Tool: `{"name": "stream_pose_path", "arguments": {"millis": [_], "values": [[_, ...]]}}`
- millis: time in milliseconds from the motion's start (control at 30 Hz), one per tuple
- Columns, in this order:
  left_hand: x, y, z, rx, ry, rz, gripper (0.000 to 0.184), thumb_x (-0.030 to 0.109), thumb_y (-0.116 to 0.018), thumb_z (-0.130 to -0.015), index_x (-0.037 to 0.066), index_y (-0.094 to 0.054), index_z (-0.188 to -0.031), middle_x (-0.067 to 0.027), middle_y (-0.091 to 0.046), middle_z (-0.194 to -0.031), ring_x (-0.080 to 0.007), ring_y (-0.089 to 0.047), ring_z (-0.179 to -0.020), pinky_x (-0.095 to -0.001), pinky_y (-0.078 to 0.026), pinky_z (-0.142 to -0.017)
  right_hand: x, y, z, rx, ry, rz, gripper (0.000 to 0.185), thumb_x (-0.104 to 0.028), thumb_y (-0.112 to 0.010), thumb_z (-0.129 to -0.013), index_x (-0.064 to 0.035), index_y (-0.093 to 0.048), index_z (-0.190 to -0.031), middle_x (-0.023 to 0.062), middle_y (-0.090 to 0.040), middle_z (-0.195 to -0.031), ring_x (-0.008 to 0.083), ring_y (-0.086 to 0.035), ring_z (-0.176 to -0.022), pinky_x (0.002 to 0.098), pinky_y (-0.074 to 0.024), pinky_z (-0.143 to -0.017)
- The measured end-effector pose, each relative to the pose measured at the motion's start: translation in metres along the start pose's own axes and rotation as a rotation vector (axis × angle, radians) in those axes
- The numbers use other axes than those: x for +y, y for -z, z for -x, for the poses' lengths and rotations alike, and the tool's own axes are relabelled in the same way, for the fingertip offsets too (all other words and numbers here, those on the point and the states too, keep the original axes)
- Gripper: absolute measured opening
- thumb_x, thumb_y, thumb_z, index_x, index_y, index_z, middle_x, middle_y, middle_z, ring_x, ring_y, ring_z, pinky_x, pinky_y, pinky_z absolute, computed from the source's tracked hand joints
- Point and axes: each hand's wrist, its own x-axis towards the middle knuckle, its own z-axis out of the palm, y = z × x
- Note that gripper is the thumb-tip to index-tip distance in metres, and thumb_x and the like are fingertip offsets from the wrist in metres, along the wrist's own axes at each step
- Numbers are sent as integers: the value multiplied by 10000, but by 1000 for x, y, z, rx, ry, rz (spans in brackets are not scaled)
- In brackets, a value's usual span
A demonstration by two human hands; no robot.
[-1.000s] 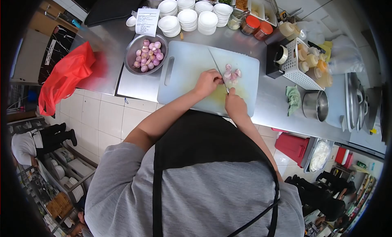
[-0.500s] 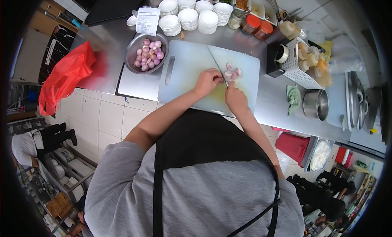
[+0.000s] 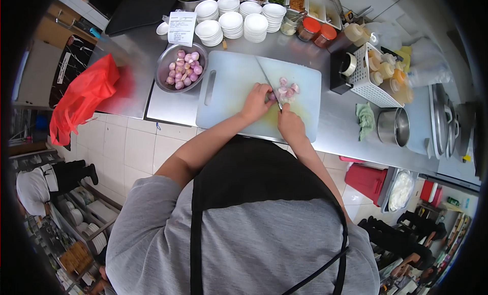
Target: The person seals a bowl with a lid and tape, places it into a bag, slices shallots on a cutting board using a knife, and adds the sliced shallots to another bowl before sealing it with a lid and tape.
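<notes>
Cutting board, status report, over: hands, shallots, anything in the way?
Right hand gripping knife. Left hand pinching shallot piece beside the knife. Cut pieces lie to the knife's right. No obstruction seen there.

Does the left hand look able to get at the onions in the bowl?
Likely yes: only bare cutting board separates the left hand from the bowl, though that hand holds an onion piece.

Grips knife [image 3: 264,74] in right hand [image 3: 291,125] over cutting board [image 3: 231,74] at frame centre. With left hand [image 3: 257,103], pinches apparently a shallot [image 3: 272,96], partly hidden, beside knife. Includes cut pieces [image 3: 287,90] right of knife and bowl [image 3: 162,66] of purple bulbs [image 3: 186,69], upper left of centre.
</notes>
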Motion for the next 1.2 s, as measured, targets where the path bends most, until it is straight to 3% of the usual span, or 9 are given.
{"name": "stream_pose_path", "arguments": {"millis": [67, 167, 233, 367, 467, 633, 833, 1033, 1200], "values": [[3, 2, -1, 16, 10, 27, 76, 102, -628, -647, 56, -591, -694, -103, -567, -774, -309, -489, -754, -394, -401, -695, -1, 2, 0, 11, 0, -6, 231, -213, -446, -852, -1, -380, -915, 261, -576, -671, 429, -578, -649, 505, -457, -585], [10, 11, -3, -6, -1, 75, 126, 120, -643, -642, 55, -586, -734, -102, -570, -791, -319, -480, -765, -396, -406, -693, -6, 11, 2, -68, -48, 10, 210, -174, -381, -850, -2, -402, -968, 257, -595, -755, 416, -590, -725, 499, -464, -647], [14, 15, -2, -57, 6, 57, 279, 93, -685, -614, 42, -505, -822, -97, -547, -817, -273, -494, -801, -372, -421, -706, -6, 14, 2, -90, -46, 12, 215, -174, -380, -851, -2, -402, -979, 258, -595, -764, 413, -590, -737, 497, -464, -653], [24, 24, -6, -92, 28, -100, 275, 115, -682, -622, 40, -521, -832, -92, -557, -790, -269, -499, -792, -368, -422, -703, 4, 20, 8, -99, -49, 6, 214, -178, -381, -853, -6, -401, -979, 258, -594, -763, 413, -591, -734, 498, -464, -656], [26, 30, -9, -52, -5, -201, 219, 108, -663, -635, 36, -555, -812, -102, -564, -761, -285, -509, -785, -379, -421, -706, 9, 22, 21, -108, -49, 56, 212, -174, -389, -849, 0, -400, -969, 242, -598, -738, 408, -594, -704, 481, -474, -630], [22, 29, -9, -95, -124, 53, 29, 46, -599, -667, 23, -586, -676, -109, -563, -721, -289, -545, -710, -378, -447, -663, 17, 5, 16, -35, 47, 104, 187, -156, -398, -839, 11, -397, -924, 211, -598, -678, 386, -601, -652, 456, -483, -572], [25, 26, -15, -175, -128, -76, 29, 39, -586, -660, 15, -592, -675, -111, -562, -707, -288, -556, -691, -371, -458, -629, -5, 46, 45, -108, 0, 139, 139, -109, -380, -835, 10, -407, -902, 219, -595, -678, 374, -605, -659, 457, -486, -583], [17, 21, -12, -133, -155, 0, 26, 40, -591, -658, 16, -597, -667, -117, -557, -695, -291, -558, -682, -375, -460, -627, 6, 8, 5, -39, 43, 127, 157, -135, -386, -846, 11, -404, -900, 229, -592, -680, 381, -603, -658, 466, -485, -594], [16, 20, -12, -152, -105, -25, 29, 39, -586, -672, 13, -598, -670, -121, -558, -691, -302, -559, -672, -380, -460, -624, -9, 41, 33, -79, 33, 123, 168, -151, -393, -853, 9, -403, -902, 225, -593, -673, 384, -600, -639, 466, -485, -583]]}}
